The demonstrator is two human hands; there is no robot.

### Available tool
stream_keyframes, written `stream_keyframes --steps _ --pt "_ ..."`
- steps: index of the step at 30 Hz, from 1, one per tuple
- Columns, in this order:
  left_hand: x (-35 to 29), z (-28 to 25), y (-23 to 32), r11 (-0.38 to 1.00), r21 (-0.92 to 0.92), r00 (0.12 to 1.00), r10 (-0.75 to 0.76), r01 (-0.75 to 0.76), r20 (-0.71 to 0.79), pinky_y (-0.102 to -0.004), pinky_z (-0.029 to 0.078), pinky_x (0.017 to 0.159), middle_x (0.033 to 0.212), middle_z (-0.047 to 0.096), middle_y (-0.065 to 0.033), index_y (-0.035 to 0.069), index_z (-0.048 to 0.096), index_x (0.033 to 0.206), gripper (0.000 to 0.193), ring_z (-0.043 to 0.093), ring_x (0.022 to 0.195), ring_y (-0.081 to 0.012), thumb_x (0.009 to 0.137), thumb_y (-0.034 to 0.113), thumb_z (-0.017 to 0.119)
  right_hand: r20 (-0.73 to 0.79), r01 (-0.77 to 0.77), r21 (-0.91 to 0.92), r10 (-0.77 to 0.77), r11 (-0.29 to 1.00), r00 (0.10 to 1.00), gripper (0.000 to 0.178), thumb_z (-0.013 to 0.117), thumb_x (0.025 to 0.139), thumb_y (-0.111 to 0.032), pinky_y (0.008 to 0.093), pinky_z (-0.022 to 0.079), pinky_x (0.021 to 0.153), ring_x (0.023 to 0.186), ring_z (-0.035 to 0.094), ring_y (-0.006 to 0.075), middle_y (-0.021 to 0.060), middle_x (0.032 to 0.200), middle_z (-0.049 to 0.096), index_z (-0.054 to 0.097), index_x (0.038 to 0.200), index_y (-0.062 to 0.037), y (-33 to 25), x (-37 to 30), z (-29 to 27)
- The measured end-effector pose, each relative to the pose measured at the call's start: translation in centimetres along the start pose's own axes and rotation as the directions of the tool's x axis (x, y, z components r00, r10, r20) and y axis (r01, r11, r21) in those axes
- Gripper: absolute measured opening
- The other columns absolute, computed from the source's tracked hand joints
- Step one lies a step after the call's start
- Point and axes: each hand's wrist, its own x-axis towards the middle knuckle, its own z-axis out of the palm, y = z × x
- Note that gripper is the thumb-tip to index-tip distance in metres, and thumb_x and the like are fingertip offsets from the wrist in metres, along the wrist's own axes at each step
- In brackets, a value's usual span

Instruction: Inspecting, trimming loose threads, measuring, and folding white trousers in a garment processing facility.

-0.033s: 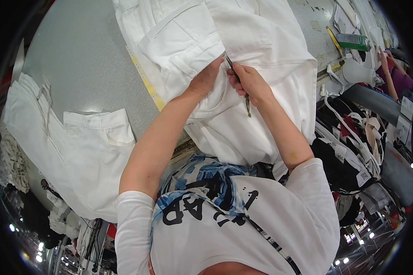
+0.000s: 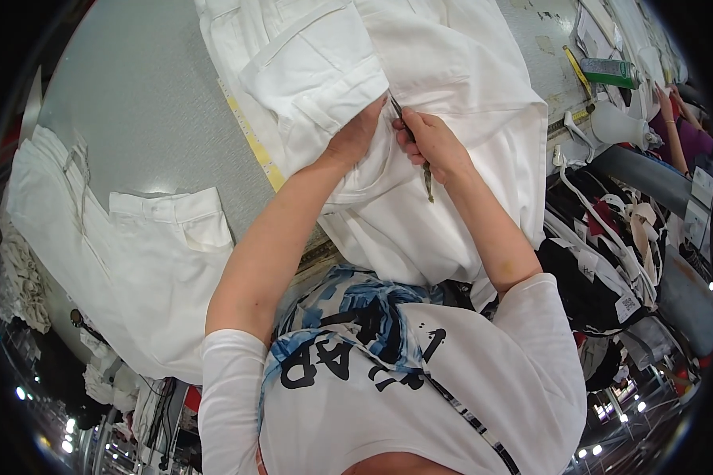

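A white garment (image 2: 451,71) lies spread over the grey table (image 2: 135,103) in front of me, and part of it hangs off the near edge. My left hand (image 2: 355,136) pinches a fold of its fabric next to a pocket. My right hand (image 2: 432,142) grips small metal thread snips (image 2: 428,182). Their tips touch the cloth right beside my left fingers, and the two hands almost meet.
A second white garment (image 2: 135,253) drapes over the table's left near edge. A yellow measuring tape (image 2: 249,138) runs along the tabletop. A green bottle (image 2: 610,73) stands at the far right, where another person's arm (image 2: 681,119) works. Dark clothes (image 2: 610,253) are piled to my right.
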Motion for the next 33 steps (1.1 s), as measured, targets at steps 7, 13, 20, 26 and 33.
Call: stream_keyframes --steps 7,13,20,26,33 --pt "-0.6 0.5 -0.3 0.999 0.054 0.995 0.006 0.0 -0.098 -0.0342 0.043 0.075 0.084 0.059 -0.0131 0.003 0.056 0.094 0.016 0.055 0.08 -0.0271 0.088 0.016 0.048 -0.026 0.003 0.023 -0.002 1.0 1.0 0.029 0.044 0.094 -0.03 0.0194 0.025 0.043 0.05 0.032 0.0032 -0.0041 0.065 0.046 0.055 0.085 -0.0047 0.3 0.2 -0.2" --pt "-0.8 -0.9 1.2 0.998 0.034 0.995 -0.054 0.057 -0.086 -0.0321 0.043 0.074 0.081 0.058 -0.0125 0.002 0.056 0.091 0.015 0.055 0.078 -0.0253 0.088 0.016 0.049 -0.023 0.068 0.06 -0.066 0.996 0.998 0.028 0.045 0.093 -0.029 0.0187 0.025 0.043 0.05 0.032 0.0025 -0.005 0.065 0.046 0.055 0.084 -0.0049 1.2 0.4 -0.3" --pt "-9.7 -10.0 5.0 0.884 -0.385 0.945 -0.159 0.264 0.285 -0.0248 0.043 0.065 0.075 0.055 -0.0083 -0.001 0.055 0.087 0.007 0.054 0.068 -0.0157 0.084 0.005 0.056 0.158 0.082 -0.064 -0.071 0.995 0.985 0.029 0.045 0.094 -0.03 0.0175 0.026 0.045 0.052 0.033 0.0019 -0.0059 0.067 0.047 0.057 0.088 -0.0042 0.4 -1.7 -2.5" --pt "-29.4 -16.2 -0.9 0.78 -0.148 0.77 -0.534 0.608 0.349 -0.0239 0.041 0.06 0.071 0.055 -0.0031 0.001 0.057 0.09 0.01 0.047 0.063 -0.0105 0.086 0.01 0.056 -0.106 0.497 -0.262 -0.537 0.827 0.837 0.029 0.045 0.093 -0.03 0.016 0.028 0.05 0.057 0.036 0.0016 -0.0055 0.069 0.049 0.059 0.095 -0.0037 -5.3 -1.1 -5.5" --pt "-56.5 -15.0 -5.7 0.593 0.55 0.144 -0.746 0.588 0.65 -0.0313 0.045 0.064 0.079 0.062 -0.0128 0.002 0.06 0.093 0.017 0.058 0.07 -0.0228 0.086 0.017 0.056 -0.166 0.617 -0.558 -0.803 0.555 0.572 0.041 0.058 0.085 -0.037 0.0257 0.043 0.064 0.071 0.054 0.011 0.0036 0.081 0.063 0.06 0.101 0.0006 -14.9 6.8 -3.9"
